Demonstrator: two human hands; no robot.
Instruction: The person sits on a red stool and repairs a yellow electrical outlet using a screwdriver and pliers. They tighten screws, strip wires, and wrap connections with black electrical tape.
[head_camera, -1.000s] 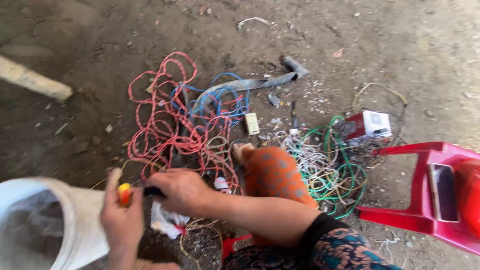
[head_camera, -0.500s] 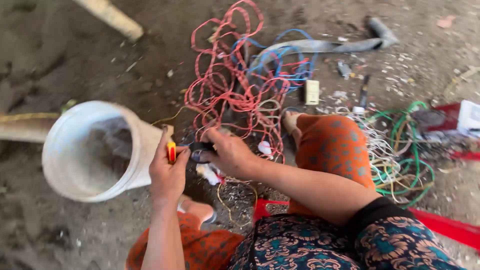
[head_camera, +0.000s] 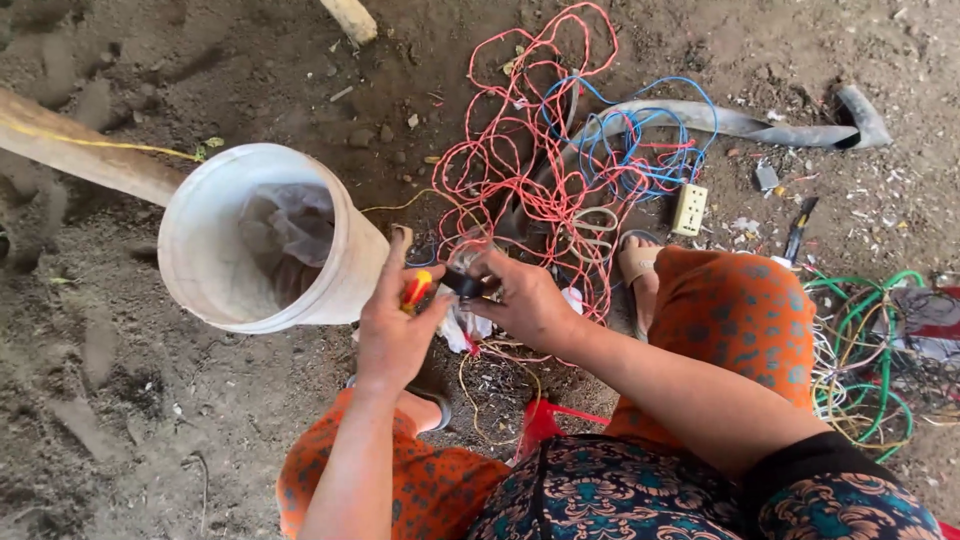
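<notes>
Bucket (head_camera: 215, 262) nearer now; left hand (head_camera: 392, 330) grip around red-yellow tool (head_camera: 415, 291), axis up-right.

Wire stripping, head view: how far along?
Done, apparently: bits of pale and copper-coloured scrap lie on the dirt under the hands, and the white bucket holds some crumpled material.

In hand: left hand grips a red-and-yellow-handled tool; right hand pinches a short dark piece against it.

Left: the red wire tangle, blue wire and green wire pile look untouched, so most remains.
</notes>
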